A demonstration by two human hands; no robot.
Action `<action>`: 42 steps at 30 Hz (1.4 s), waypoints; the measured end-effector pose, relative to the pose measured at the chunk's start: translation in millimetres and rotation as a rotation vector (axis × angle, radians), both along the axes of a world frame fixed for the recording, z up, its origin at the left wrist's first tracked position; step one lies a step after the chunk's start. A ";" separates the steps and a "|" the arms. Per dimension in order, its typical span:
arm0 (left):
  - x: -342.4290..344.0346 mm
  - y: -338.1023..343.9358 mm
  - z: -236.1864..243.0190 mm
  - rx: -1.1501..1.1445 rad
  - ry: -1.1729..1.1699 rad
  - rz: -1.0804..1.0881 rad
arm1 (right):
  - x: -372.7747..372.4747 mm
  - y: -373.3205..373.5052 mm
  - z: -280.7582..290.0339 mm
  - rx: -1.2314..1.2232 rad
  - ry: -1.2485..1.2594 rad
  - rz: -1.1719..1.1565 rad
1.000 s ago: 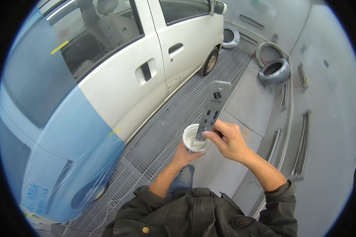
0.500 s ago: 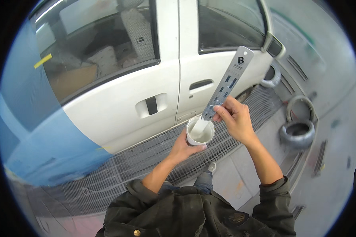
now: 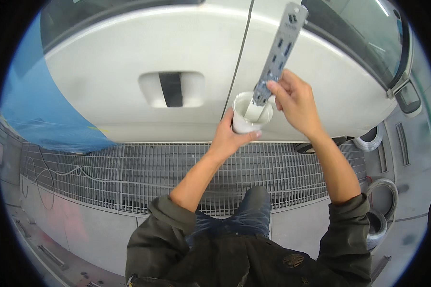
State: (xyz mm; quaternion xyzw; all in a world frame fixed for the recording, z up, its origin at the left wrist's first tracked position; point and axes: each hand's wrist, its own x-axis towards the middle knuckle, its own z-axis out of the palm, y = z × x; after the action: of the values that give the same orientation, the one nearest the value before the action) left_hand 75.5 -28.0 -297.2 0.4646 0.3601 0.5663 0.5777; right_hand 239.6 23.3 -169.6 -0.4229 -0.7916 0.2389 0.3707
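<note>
A white cup [image 3: 244,125] of pale, whitish paint is in my left hand [image 3: 227,136], the thumb and fingers wrapped round its side. My right hand [image 3: 297,103] pinches a long grey paint stirring stick [image 3: 278,50] with slots and a hole at its top end. The stick leans up and to the right. Its lower end, coated in white, dips into the cup, so the tip is hidden in the paint. Both hands are in front of the white vehicle's side [image 3: 110,95], near the seam between two doors.
A recessed door handle [image 3: 171,89] is left of the cup. Blue masking film [image 3: 38,100] covers the vehicle at far left. Underfoot runs a metal floor grating [image 3: 177,167] with a thin hose [image 3: 100,179] across it. Wrapped tires [image 3: 376,229] lie at right, below a side mirror [image 3: 408,98].
My view has turned and come closer to the vehicle, with the cup and stick now higher in the picture. Both hands keep their hold, and the stick remains in the cup.
</note>
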 end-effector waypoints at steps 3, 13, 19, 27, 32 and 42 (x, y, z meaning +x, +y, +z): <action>3.3 14.4 -25.7 0.031 0.007 0.043 | 3.2 25.1 -23.4 0.033 0.159 0.080; -5.3 57.2 -43.1 0.151 0.039 0.112 | -9.4 51.4 -41.2 0.171 0.149 0.080; -4.0 57.7 -41.1 0.162 0.018 0.103 | -12.5 62.0 -47.4 0.252 0.067 -0.050; -8.7 57.9 -42.7 0.144 0.003 0.105 | -4.6 88.7 9.6 0.158 0.218 0.054; -10.8 60.6 -44.7 0.170 -0.004 0.097 | -10.5 102.9 27.7 0.210 0.181 0.069; -6.5 54.3 -38.6 0.086 0.034 0.073 | -10.9 99.7 36.8 0.230 0.172 0.076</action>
State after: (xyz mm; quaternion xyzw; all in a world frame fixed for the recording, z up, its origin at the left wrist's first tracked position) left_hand 68.9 26.4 -335.8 0.4850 0.3619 0.5940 0.5301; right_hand 228.7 123.0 -132.8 -0.3256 -0.7943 0.1960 0.4740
